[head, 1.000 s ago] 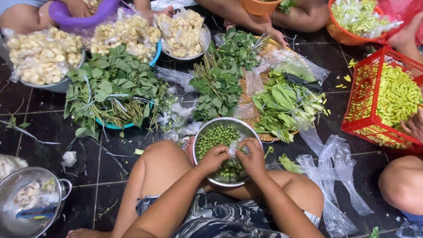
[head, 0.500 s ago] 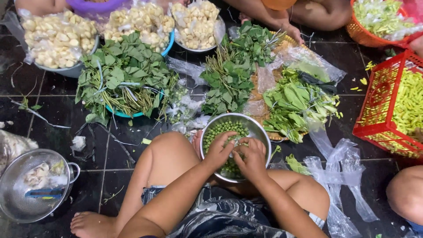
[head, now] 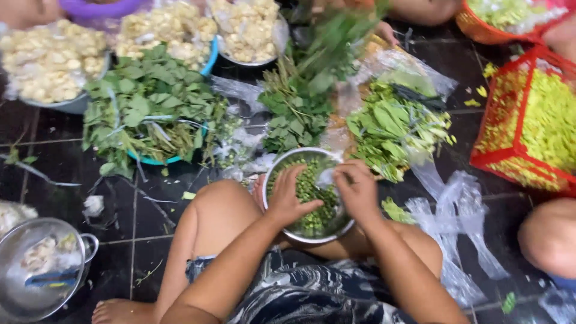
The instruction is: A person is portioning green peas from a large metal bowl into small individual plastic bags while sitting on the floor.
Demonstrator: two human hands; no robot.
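Left hand: your left hand (head: 290, 198) lies open in the green peas (head: 311, 193).
Right hand: your right hand (head: 358, 187) pinches a clear bag (head: 327, 177).
Bowl: the metal bowl (head: 282, 163) sits on your lap.

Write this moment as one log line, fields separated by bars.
left hand: in steel bowl on green peas | right hand: over bowl, pinching small clear plastic piece

Floor (head: 54, 162): dark glossy tiles, pale grout lines, scattered leaf scraps. Even light, soft reflections on the tiles. Red crate (head: 528, 120) at the right; clear plastic bags (head: 456, 222) just below-left of it. Metal pot (head: 36, 270) far left of the crate, low corner.
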